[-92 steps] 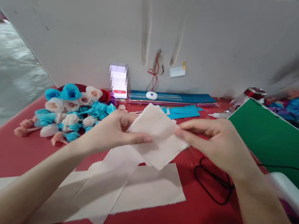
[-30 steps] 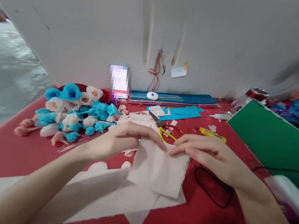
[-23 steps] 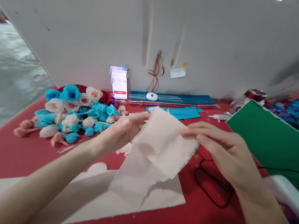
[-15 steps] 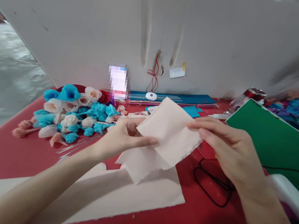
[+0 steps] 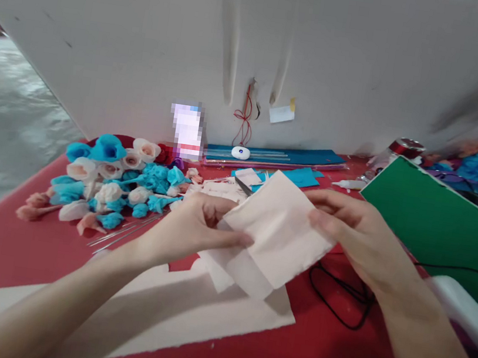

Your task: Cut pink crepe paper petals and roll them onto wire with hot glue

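Both my hands hold pale pink crepe paper pieces (image 5: 279, 226) in front of me, above the red table. At their left edge, my left hand (image 5: 205, 227) pinches them, with the thumb lying on top. My right hand (image 5: 343, 223) grips the upper right side between thumb and fingers. Some lower layers hang beneath the top piece, and how many there are I cannot tell. Below lies a long pale pink paper sheet (image 5: 183, 319), partly under my left forearm. Dark scissor blades (image 5: 243, 186) show just behind the held paper.
Blue, white and pink paper flowers (image 5: 118, 180) are heaped at the left, beside thin wires (image 5: 124, 233). A green board (image 5: 436, 230) leans at the right near a black cord (image 5: 337, 299). A phone (image 5: 187, 130) stands against the grey wall (image 5: 151, 42).
The held paper has shifted slightly right and down, and its layers have moved against each other. My right hand's fingers now reach further behind the paper. More of the scissors shows.
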Motion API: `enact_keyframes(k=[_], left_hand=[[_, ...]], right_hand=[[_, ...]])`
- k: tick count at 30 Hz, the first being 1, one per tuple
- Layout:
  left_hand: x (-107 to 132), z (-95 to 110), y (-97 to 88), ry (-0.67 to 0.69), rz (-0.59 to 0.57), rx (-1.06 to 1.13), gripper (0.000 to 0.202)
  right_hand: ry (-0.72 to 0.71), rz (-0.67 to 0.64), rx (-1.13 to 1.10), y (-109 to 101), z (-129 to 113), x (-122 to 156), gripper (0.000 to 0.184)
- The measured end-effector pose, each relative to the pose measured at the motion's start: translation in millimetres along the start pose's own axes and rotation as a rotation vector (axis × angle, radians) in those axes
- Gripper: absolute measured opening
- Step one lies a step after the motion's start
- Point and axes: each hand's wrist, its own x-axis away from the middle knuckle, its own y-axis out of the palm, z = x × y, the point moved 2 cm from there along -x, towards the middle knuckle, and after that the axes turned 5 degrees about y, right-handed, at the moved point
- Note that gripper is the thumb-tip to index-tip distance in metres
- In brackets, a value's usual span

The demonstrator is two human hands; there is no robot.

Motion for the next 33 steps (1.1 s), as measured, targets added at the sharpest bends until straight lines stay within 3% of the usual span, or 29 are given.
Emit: enact_keyframes(k=[5,13,23,28,33], left_hand=[[7.2,10.4,6.0,0.101,-0.001,-0.189,0.011],[14.7,19.0,7.7,0.123,-0.020,-0.366,0.008],[14.7,18.6,-2.6,0.204,0.053,-0.336,0.011],[15.3,15.6,-6.0,0.176,0.051,-0.186,0.019],[16.4,24.6,-8.6,0.135,0.071,-0.260,0.016]], right_hand=[[0.135,-0.224,-0.038,8.3,5.7,3.7,0.019],[0.174,-0.124,0.073,6.7,1.6,10.7,0.011],[-0.054,0.132,-0.028,-3.1,-12.1,11.2,0.020],[-0.209,0.152,0.110,-4.0,-21.1,11.2,0.018],[-0.293,0.116,0.286,-6.5,-35.0,7.9,0.014]])
